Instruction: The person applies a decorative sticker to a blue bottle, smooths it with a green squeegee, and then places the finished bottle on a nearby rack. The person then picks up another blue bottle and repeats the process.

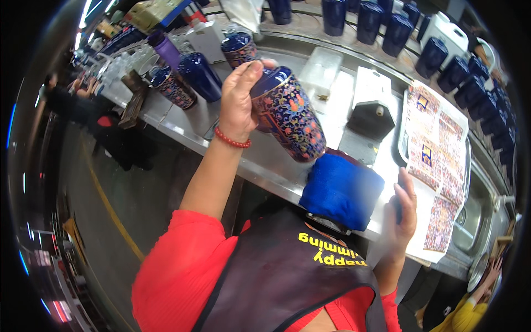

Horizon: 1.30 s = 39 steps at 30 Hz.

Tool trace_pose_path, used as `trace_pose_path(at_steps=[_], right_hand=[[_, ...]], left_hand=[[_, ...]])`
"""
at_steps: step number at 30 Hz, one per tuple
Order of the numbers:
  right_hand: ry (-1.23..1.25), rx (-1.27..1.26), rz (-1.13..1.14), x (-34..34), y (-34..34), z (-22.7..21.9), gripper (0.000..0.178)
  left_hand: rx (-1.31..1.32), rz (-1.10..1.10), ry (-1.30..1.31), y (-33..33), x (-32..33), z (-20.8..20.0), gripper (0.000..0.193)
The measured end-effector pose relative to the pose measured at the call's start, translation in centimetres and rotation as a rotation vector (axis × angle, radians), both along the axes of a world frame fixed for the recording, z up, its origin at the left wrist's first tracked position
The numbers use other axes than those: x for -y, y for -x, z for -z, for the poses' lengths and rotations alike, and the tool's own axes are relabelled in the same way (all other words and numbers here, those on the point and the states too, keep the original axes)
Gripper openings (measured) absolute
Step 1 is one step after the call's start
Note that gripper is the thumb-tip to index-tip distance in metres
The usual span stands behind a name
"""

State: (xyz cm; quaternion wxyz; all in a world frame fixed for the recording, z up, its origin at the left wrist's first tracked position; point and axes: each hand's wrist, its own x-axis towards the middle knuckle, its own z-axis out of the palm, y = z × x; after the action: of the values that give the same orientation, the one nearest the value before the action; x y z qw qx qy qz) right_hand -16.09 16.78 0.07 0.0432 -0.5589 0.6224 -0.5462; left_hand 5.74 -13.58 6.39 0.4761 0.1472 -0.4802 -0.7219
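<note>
A bottle (pixel 293 119) tilts at a steel counter (pixel 264 161) beside grey floor (pixel 146 182).

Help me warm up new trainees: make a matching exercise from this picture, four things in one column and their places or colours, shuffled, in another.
Things
1. Foremost patterned bottle
2. Bead bracelet
3. Cloth bundle
4. Patterned sheets

Places or colours
A. Plain bright blue, close to the dark apron
B. Spread out at the right of the metal counter
C. Gripped in the left hand
D. Red, worn around the wrist

Right pairs: 1-C, 2-D, 3-A, 4-B
</note>
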Motion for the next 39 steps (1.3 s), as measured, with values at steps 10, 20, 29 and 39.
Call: trace_pose_path(at_steps=[10, 20, 29, 39], right_hand=[[-0.086, -0.267, -0.134, 4.0, -2.9, 1.0, 0.076], [-0.072, -0.260, -0.017, 2.1, -3.2, 1.9, 0.064], [-0.121, -0.283, 0.002, 1.6, -3.3, 2.4, 0.062], [0.046, -0.114, -0.109, 0.3, 1.5, -2.7, 0.056]], left_hand=[[-0.131, 0.683, -0.442, 5.1, 0.6, 3.7, 0.043], [-0.024, 0.729, -0.548, 9.3, -0.9, 5.6, 0.024], [0.010, 0.789, -0.471, 9.4, -1.1, 5.6, 0.030], [0.139, 0.111, 0.298, 8.9, 1.0, -6.1, 0.024]])
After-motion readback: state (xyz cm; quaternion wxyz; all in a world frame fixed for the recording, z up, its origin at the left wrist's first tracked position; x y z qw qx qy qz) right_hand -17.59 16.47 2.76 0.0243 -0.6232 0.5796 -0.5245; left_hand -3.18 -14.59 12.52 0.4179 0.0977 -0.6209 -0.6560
